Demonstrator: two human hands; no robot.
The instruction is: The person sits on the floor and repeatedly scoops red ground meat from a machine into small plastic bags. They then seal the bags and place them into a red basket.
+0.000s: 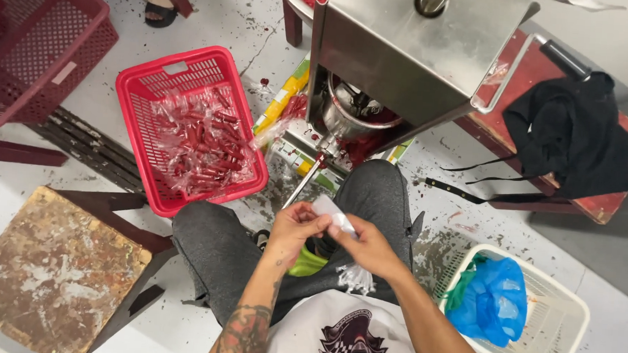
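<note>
Both hands meet over the person's lap, just short of the steel filling machine (409,51). Left hand (293,226) and right hand (364,243) are each pinched shut on one small clear plastic sleeve (333,212), held between them. The sleeve's long axis runs slanted, its upper end toward the left hand and the machine's thin nozzle (303,179), its lower end under the right thumb. The left hand is the nearer to the nozzle, which points down toward it from the machine. Both forearms come in from below, wrists bent inward, fingertips touching the sleeve. A bunch of more clear sleeves (356,277) lies on the lap below the right wrist. Left of the machine sits a red basket (141,86) of filled red tubes (203,144); right of it, a white basket (558,337) with a blue bag (492,300).
</note>
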